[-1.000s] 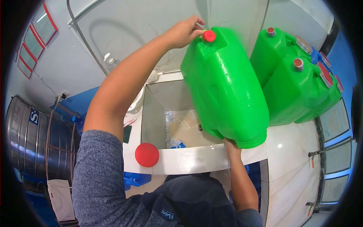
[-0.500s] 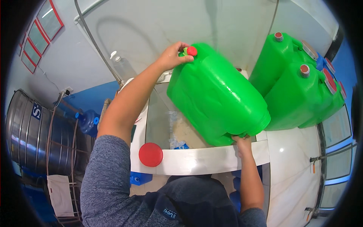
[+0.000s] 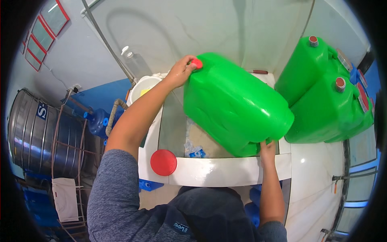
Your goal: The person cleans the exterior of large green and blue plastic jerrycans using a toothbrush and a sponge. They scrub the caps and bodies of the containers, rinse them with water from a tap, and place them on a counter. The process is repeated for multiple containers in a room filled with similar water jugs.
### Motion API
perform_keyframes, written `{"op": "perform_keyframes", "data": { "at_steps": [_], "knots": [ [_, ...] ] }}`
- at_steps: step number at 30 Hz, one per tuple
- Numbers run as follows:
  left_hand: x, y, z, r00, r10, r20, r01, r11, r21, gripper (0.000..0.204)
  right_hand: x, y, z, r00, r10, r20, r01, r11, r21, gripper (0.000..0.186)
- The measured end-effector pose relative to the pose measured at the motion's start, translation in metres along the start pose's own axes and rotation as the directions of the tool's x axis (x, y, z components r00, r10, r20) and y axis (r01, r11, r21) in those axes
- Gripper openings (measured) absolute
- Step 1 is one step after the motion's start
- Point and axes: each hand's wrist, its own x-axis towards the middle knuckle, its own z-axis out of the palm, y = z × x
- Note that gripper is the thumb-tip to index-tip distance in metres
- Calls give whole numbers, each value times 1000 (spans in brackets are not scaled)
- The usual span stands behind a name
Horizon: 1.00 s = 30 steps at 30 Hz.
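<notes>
Obliquely held: large green plastic container point(image 3: 234, 101) over a grey-walled basin point(image 3: 171, 125)

The container lies aslant between the two hands, its body spanning the gap from upper left to lower right. At its upper-left corner, the left hand point(image 3: 180, 72) closes thumb and fingers about the small round red cap point(image 3: 196, 63); the bulk extends rightward from this grip. At the opposite end, the right hand point(image 3: 267, 151) grasps the underside beside the wide round neck point(image 3: 287, 128), its fingers partly hidden; most of the container lies above and left of it. Whether the container touches the basin's glossy white front ledge point(image 3: 225, 169) cannot be told. On that ledge, to the left, rests a flat round red lid point(image 3: 163, 162). Farther right stand similar green plastic containers point(image 3: 324, 111); at upper left, a clear pump bottle point(image 3: 138, 64).
</notes>
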Motion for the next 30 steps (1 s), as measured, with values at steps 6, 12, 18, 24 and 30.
{"op": "perform_keyframes", "data": {
  "at_steps": [6,12,18,24,30],
  "knots": [
    [-14,16,2,986,100,-131,-50,938,343,59,19,-85,21,943,-296,150,331,865,-376,27],
    [-32,110,61,857,450,250,-514,766,385,69,59,-133,73,791,-243,561,604,456,-654,33],
    [-62,46,157,990,-80,117,51,972,229,72,139,-108,161,426,-135,894,865,351,-359,36],
    [-71,-2,167,882,-460,105,368,809,457,70,207,-165,169,698,-122,705,436,854,-283,28],
    [-86,12,165,930,-307,202,128,786,604,64,193,-171,158,585,106,804,135,965,-225,20]
  ]
}}
